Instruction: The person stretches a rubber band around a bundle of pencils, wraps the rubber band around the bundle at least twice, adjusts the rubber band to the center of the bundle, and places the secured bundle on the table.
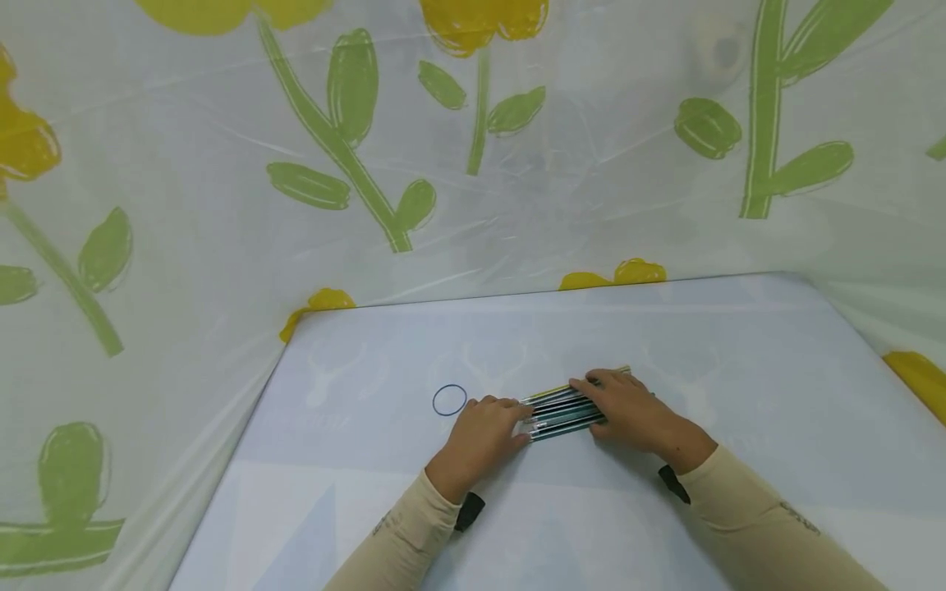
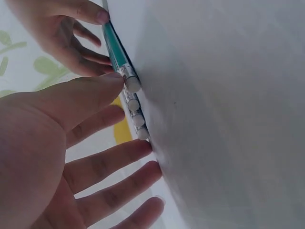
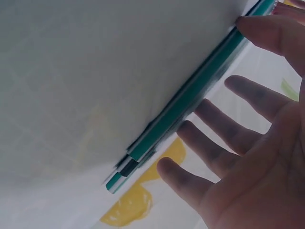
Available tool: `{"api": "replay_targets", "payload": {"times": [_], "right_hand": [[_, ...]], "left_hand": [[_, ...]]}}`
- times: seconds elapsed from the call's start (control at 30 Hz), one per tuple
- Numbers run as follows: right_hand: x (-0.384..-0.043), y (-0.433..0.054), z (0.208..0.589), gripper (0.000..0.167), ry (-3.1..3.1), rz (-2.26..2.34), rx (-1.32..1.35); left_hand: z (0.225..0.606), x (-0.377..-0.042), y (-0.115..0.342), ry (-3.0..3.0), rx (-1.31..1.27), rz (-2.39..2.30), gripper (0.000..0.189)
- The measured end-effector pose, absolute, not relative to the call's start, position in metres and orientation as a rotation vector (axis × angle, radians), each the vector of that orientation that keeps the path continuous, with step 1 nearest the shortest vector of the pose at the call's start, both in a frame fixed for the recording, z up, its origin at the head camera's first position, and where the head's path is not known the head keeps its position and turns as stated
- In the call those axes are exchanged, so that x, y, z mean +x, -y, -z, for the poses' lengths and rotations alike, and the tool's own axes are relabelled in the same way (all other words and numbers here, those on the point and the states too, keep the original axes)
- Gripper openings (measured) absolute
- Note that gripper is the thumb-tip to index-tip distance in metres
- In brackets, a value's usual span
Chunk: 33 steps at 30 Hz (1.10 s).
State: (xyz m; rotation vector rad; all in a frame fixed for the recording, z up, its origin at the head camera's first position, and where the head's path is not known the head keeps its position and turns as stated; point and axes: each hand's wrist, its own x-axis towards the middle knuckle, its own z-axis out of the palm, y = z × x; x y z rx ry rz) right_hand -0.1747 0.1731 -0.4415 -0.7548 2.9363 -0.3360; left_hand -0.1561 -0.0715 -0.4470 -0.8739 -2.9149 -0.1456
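Several pencils lie side by side in a flat row on the white table, mostly green and dark, with a yellow one along the far edge. My left hand holds the row at its left end, thumb on the near side and fingers at the far side. White erasers and silver ferrules show by that thumb in the left wrist view. The right hand spans the other end from above, its thumb against the nearest green pencil. The fingers of the right hand spread along the far side.
A blue circle outline marks the white tabletop left of the pencils. Behind the table hangs a pale curtain with yellow flowers and green leaves. Dark wrist straps sit below both sleeves.
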Motion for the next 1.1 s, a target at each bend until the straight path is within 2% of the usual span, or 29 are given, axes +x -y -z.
{"api": "replay_targets", "payload": {"times": [0.33,1.1], "right_hand": [[-0.17,-0.174,0.443,0.06,-2.959,0.293,-0.778],[-0.164,-0.185,0.444,0.055,-2.962,0.374,-0.812]], "left_hand": [[0.453,-0.154,0.069,3.001,-0.822,0.091,0.068],[0.452,-0.162,0.064,3.014,-0.79,0.089,0.06]]}}
